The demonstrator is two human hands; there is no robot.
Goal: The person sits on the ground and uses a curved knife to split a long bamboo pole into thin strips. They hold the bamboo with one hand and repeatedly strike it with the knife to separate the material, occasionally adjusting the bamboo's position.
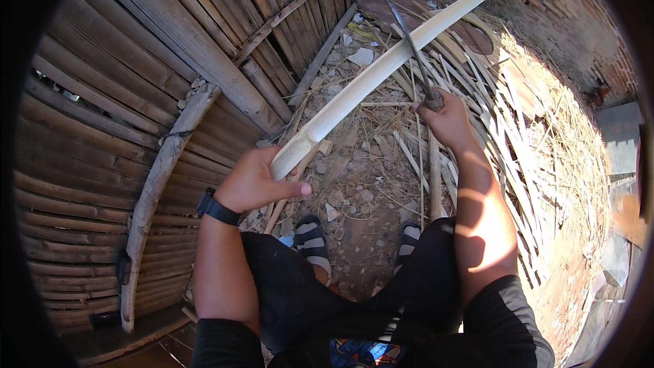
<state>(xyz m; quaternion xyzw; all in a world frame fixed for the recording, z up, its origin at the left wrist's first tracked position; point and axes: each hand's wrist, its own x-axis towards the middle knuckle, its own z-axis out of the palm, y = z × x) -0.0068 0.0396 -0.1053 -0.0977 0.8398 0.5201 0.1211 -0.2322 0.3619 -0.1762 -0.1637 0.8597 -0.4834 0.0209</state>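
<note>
A long split length of pale bamboo slants from the lower left up to the far right, its hollow inner side showing. My left hand grips its near end from below, thumb stretched out to the side. In my right hand is the handle of a machete, closed in my fingers. The long dark blade crosses over the bamboo past its middle, and its tip points to the far left. Whether the blade touches the bamboo or hangs just above it, I cannot tell.
Thin bamboo strips lie heaped on the right, among straw and shavings. A bamboo slat wall stands close on the left, with a wooden pole against it. A brick wall rises at the far right. My sandalled feet rest on littered ground.
</note>
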